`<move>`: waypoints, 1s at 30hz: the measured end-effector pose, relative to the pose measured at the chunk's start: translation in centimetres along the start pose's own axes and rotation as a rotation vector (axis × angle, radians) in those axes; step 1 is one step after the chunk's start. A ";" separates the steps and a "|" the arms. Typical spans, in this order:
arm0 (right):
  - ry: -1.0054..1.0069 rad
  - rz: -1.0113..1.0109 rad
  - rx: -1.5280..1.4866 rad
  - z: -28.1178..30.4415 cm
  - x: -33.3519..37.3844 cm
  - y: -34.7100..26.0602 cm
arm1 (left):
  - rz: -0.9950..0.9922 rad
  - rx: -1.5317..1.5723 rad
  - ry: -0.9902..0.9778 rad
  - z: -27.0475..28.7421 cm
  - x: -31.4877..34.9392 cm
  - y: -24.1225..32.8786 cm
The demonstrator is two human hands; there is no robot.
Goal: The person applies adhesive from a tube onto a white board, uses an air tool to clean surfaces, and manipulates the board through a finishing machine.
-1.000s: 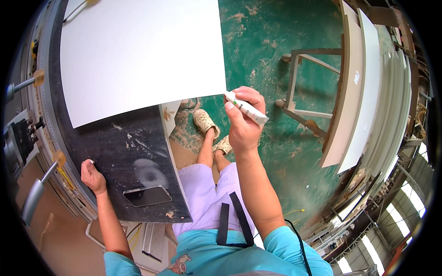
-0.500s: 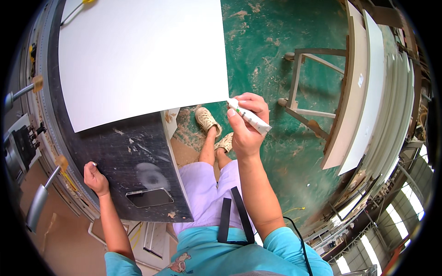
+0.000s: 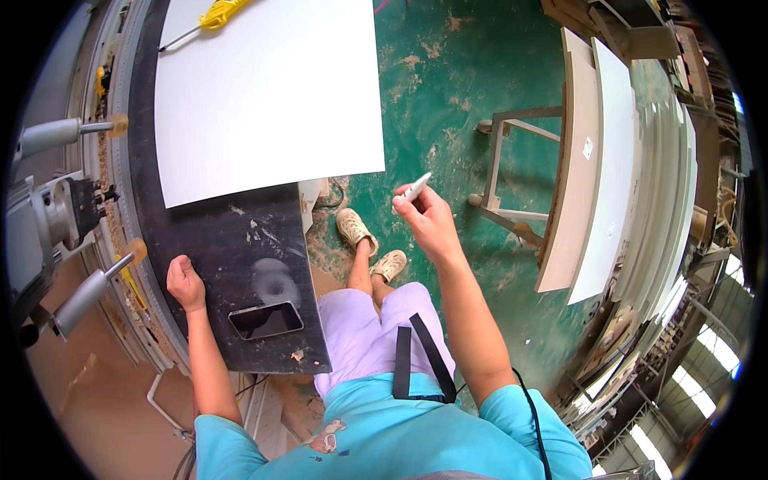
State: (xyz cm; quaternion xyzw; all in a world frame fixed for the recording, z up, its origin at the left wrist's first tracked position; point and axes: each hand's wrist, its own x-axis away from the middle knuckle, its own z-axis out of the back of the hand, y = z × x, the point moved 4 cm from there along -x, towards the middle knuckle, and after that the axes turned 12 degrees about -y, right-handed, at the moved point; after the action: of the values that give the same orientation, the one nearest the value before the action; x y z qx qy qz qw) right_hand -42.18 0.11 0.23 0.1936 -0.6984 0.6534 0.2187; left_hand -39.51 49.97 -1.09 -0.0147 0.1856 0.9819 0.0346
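Two bare hands to describe in the head view. Holds a slim, smooth white tube point(image 3: 417, 187) pinched between thumb and fingers of the right hand point(image 3: 433, 222), narrow end jutting past the fingertips, up and to the right. Carries it above the scuffed, dusty green floor point(image 3: 424, 96), apart from the near corner of the flat white panel point(image 3: 268, 104). Cannot make out the tube's contents, hidden by its wall. Places the left hand point(image 3: 186, 284) near the left edge of the scratched black tabletop point(image 3: 240, 228), fingers curled into a fist; cannot tell about anything inside the curl. Nearby, to the lower right of that fist, a flat, glassy, rounded-rectangle phone point(image 3: 266, 321). On the panel's far part, a screwdriver point(image 3: 222, 14) with chunky yellow handle and thin dark shaft. Further right, long, flat boards point(image 3: 604, 168), beige and pale, beside a grey frame point(image 3: 498, 160) on castors.
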 end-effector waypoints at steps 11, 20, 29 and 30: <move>-0.190 -0.025 0.783 -1.7 -1.4 -2.4 | -0.017 -0.030 0.045 0.2 -0.6 0.5; -0.042 -0.123 0.629 1.3 -1.5 -2.1 | -0.014 -0.053 0.032 0.2 -0.2 0.5; -0.190 0.166 -0.593 3.6 9.6 -7.6 | 0.291 0.725 0.037 3.4 -1.2 11.0; -0.232 0.244 -0.617 3.4 11.0 -9.2 | 0.138 0.913 0.029 4.1 -0.5 15.7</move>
State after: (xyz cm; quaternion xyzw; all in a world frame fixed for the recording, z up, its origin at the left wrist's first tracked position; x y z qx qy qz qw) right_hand -46.33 -3.72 13.80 0.1064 -0.9011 0.4066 0.1062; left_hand -40.25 36.83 8.50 0.0008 0.5999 0.7995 -0.0304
